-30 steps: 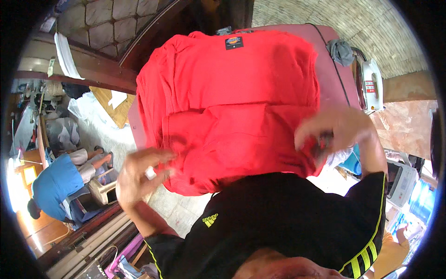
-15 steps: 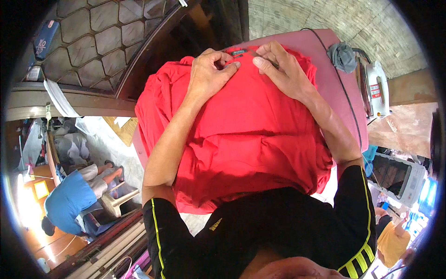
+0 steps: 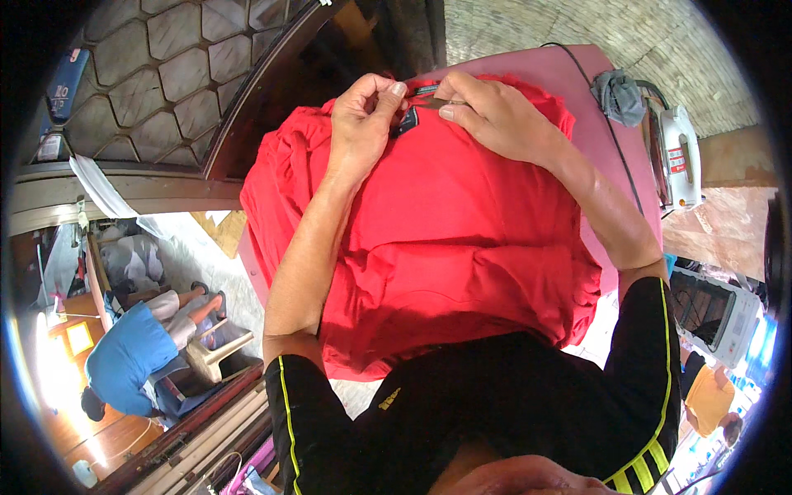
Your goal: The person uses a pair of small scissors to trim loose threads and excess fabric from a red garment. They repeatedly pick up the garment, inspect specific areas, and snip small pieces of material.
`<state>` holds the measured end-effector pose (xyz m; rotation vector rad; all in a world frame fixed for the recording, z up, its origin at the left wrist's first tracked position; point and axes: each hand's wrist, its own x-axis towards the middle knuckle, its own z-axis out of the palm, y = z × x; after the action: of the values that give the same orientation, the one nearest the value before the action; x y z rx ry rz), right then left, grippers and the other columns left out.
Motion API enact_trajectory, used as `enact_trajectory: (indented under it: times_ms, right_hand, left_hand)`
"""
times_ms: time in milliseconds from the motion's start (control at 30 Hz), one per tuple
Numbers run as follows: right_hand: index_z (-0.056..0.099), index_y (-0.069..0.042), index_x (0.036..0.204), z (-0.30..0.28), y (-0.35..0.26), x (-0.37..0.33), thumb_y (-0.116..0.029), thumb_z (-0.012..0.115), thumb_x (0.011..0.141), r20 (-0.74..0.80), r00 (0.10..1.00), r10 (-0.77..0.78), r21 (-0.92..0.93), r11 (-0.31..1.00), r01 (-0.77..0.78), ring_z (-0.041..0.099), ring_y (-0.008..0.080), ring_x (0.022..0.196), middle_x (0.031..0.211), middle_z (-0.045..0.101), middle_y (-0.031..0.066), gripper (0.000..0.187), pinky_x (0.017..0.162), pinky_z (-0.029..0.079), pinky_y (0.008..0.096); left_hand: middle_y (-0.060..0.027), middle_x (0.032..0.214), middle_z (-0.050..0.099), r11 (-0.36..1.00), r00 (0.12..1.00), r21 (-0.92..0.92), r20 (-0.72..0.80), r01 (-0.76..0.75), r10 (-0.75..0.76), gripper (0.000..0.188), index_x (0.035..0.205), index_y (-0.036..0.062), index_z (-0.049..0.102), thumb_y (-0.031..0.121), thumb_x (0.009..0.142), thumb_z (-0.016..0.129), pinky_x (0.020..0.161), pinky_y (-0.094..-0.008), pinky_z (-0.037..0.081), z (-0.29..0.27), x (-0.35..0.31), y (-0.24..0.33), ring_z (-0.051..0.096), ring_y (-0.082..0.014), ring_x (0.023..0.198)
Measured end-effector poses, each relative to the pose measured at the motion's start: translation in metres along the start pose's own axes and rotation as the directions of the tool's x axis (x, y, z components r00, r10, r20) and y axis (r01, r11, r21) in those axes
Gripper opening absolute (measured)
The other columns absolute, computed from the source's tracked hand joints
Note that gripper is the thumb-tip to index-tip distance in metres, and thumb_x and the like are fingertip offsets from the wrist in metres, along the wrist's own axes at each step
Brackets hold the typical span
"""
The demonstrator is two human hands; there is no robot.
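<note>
A red garment (image 3: 462,198) lies spread in folds over the pink padded board in front of me. At its far edge, my left hand (image 3: 363,115) pinches the fabric by the neck label, thumb against forefinger. Beside it my right hand (image 3: 495,115) is closed on a small thin pointed tool (image 3: 436,102), its tip toward the left hand. The tool's kind is too small to make out. A dark label (image 3: 406,123) stands out on the red cloth just below the fingertips, and another label strip (image 3: 426,89) shows between the hands.
An iron (image 3: 680,161) stands at the right end of the pink board (image 3: 569,74), with a grey cloth (image 3: 617,97) and a black cord (image 3: 615,136) near it. A dark wooden door with a metal grille (image 3: 177,74) is at the far left. Two people (image 3: 128,359) are farther off.
Both hands have shifted slightly at the collar. The right hand has moved left, and its thin tool now shows. The dark label has come into sight below the left fingertips.
</note>
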<state>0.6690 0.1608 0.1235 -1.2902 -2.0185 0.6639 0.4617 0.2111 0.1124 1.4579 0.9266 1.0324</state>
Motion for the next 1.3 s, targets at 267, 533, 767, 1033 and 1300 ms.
enact_trajectory:
  times_ms: [267, 533, 767, 1033, 1300]
  right_hand:
    - [0.053, -0.003, 0.097, 0.006, 0.002, 0.016, -0.020, 0.059, 0.091, 0.001, 0.996, -0.093, 0.015, 0.996, 0.093, 0.063, 0.0402, 0.077, 0.080, 0.064, 0.0200, 0.019, 0.066, 0.048, 0.0482]
    - [0.056, -0.002, 0.104, -0.014, -0.009, 0.012, -0.015, 0.057, 0.094, 0.154, 0.986, 0.067, -0.018, 0.998, -0.065, 0.063, 0.0181, 0.079, 0.086, 0.064, 0.0097, 0.016, 0.076, 0.050, 0.0317]
    - [0.058, -0.003, 0.112, -0.051, 0.034, -0.037, -0.023, 0.063, 0.095, -0.334, 0.892, 0.303, 0.331, 0.924, -0.190, 0.056, 0.0100, 0.086, 0.090, 0.062, 0.0030, 0.026, 0.077, 0.047, 0.0258]
    - [0.061, -0.001, 0.101, -0.043, 0.072, -0.075, -0.025, 0.068, 0.091, -0.493, 0.836, 0.241, 0.173, 0.969, -0.177, 0.053, 0.0116, 0.071, 0.080, 0.061, 0.0052, 0.027, 0.065, 0.045, 0.0298]
    - [0.060, 0.002, 0.094, -0.036, 0.063, -0.097, -0.032, 0.075, 0.082, -0.500, 0.753, 0.428, 0.226, 0.904, -0.364, 0.054, 0.0183, 0.069, 0.076, 0.060, 0.0110, 0.039, 0.065, 0.046, 0.0353]
  left_hand:
    - [0.0025, 0.073, 0.059, 0.995, 0.998, 0.075, 0.019, -0.067, 0.066, 0.012, 0.086, 0.0040, 0.065, 0.013, 0.094, 0.066, 0.058, -0.0223, 0.043, -0.002, -0.002, 0.004, 0.051, -0.0049, 0.064]
    - [0.0039, 0.075, 0.060, 0.991, 0.996, 0.101, 0.011, -0.086, 0.086, 0.012, 0.092, 0.0055, 0.067, 0.016, 0.095, 0.065, 0.059, -0.0203, 0.042, -0.013, 0.009, 0.006, 0.052, -0.0040, 0.065]
    - [-0.0139, 0.114, 0.064, 0.027, 0.903, 0.955, 0.270, -0.295, 0.335, 0.038, 0.126, 0.0087, 0.058, 0.021, 0.091, 0.065, 0.082, -0.0385, 0.052, -0.045, 0.060, 0.015, 0.064, -0.0296, 0.092]
    - [-0.0098, 0.086, 0.063, 0.574, 0.844, 0.622, 0.450, -0.532, 0.293, 0.026, 0.089, 0.0033, 0.069, 0.025, 0.079, 0.078, 0.074, -0.0395, 0.049, 0.018, 0.021, 0.022, 0.061, -0.0279, 0.082]
    - [-0.0052, 0.084, 0.061, 0.491, 0.846, 0.699, 0.501, -0.520, 0.182, 0.031, 0.087, 0.0074, 0.068, 0.034, 0.077, 0.080, 0.074, -0.0408, 0.042, 0.044, 0.030, 0.033, 0.059, -0.0245, 0.084]
